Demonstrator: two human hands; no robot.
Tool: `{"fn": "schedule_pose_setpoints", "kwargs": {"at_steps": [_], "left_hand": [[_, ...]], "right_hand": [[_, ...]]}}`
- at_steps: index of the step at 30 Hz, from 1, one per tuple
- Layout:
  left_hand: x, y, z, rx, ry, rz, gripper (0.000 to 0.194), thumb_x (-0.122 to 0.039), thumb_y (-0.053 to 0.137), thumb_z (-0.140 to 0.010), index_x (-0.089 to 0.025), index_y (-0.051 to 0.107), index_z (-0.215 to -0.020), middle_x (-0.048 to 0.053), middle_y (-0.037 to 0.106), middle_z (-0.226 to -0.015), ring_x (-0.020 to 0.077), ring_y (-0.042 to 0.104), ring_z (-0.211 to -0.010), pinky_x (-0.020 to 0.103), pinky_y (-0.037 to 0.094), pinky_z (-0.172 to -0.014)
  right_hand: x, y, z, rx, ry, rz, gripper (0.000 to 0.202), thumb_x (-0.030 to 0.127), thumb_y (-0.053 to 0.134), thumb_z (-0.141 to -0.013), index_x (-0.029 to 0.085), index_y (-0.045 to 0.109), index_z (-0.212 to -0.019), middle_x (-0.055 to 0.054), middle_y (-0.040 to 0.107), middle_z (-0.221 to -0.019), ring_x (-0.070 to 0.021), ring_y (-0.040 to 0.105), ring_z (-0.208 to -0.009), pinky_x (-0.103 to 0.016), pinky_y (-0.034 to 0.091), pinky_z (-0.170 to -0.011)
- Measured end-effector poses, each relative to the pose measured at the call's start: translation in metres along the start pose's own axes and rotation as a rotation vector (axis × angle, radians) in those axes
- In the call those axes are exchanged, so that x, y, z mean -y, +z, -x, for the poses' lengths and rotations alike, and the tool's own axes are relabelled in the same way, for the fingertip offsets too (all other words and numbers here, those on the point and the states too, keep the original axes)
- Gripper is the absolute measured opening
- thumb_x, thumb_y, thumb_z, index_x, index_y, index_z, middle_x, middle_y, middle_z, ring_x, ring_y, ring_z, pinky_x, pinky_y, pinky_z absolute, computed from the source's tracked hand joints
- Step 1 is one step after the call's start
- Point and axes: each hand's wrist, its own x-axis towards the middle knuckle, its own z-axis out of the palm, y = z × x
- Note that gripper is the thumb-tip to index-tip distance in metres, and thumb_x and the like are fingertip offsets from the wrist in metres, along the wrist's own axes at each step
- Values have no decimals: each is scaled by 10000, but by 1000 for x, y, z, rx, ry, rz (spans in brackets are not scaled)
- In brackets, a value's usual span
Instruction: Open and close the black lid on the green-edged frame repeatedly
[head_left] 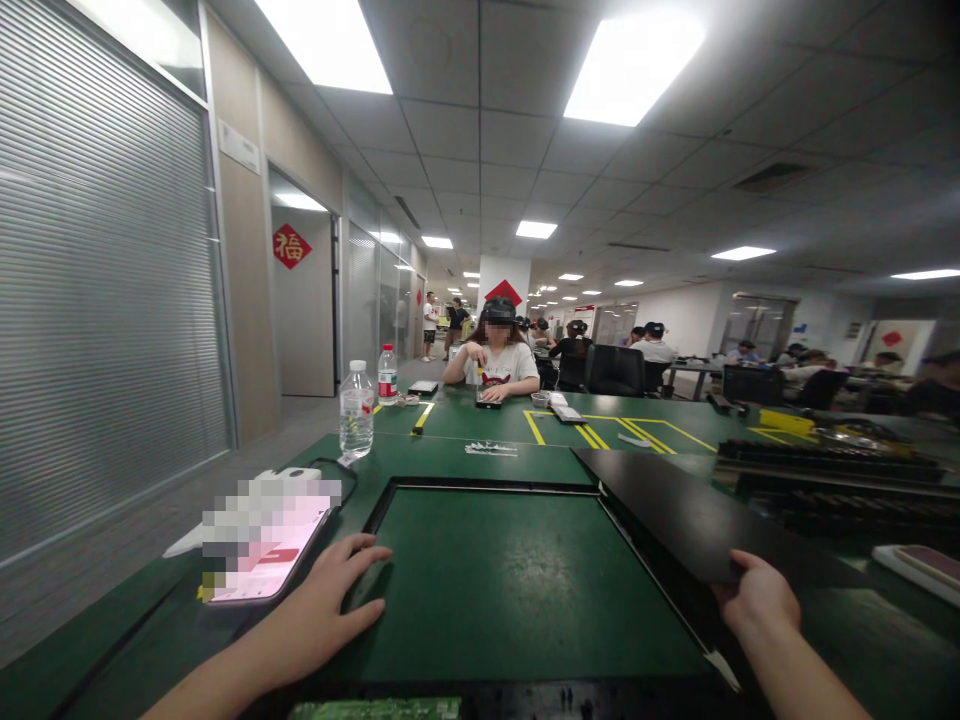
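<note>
A thin black frame lies on the green table, with green surface showing inside it. My left hand is at the frame's left side, fingers spread and apart, holding nothing. On the right, my right hand grips the edge of a flat black panel, thumb on top and the other fingers hidden beneath. The panel is tilted and overlaps the frame's right side. Part of a green circuit board shows at the bottom edge of the view.
Left of the frame are a lit tablet-like screen and a water bottle. Black strip-shaped parts lie at the right, near a phone. Across the table sits a person handling a small device.
</note>
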Motion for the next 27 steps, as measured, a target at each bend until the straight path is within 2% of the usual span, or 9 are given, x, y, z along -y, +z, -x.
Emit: {"fn": "schedule_pose_setpoints", "kwargs": {"at_steps": [8, 12, 19, 23, 27], "left_hand": [[-2, -2, 1, 28, -7, 12, 456, -396, 548, -754, -289, 546, -1197, 78, 440, -1340, 289, 397, -1239, 463, 287, -1043], [-2, -1, 1, -6, 11, 26, 448, -382, 553, -751, -277, 557, -1187, 86, 460, -1320, 294, 415, -1222, 461, 295, -1037], [-2, -3, 1, -25, 19, 47, 433, -386, 557, -750, -285, 574, -1170, 83, 475, -1307, 297, 432, -1208, 459, 316, -1025], [-3, -5, 1, -30, -1, 54, 429, -380, 557, -748, -284, 578, -1166, 77, 476, -1307, 296, 434, -1207, 449, 320, -1026], [-4, -7, -2, -36, -14, 49, 415, -369, 554, -751, -272, 584, -1153, 78, 471, -1311, 296, 423, -1214, 456, 316, -1026]], "right_hand": [[7, 1, 10, -18, 67, -37, 228, 33, 590, -572, 196, 465, -669, 65, 513, -593, -107, 509, -450, -336, 537, -517], [10, 0, 15, 14, 108, -56, 221, 9, 578, -593, 189, 468, -659, 71, 509, -574, -95, 510, -443, -288, 520, -481], [21, 6, 24, 183, 230, -65, 216, -43, 501, -637, 172, 483, -654, 33, 552, -558, -109, 562, -461, -234, 508, -440], [31, 11, 36, 268, 196, -128, 215, -36, 490, -649, 178, 505, -669, 35, 576, -565, -94, 567, -476, -201, 511, -464], [33, 14, 50, 332, 138, -110, 196, -1, 499, -637, 184, 530, -692, 19, 594, -580, -113, 575, -510, -245, 540, -552]]}}
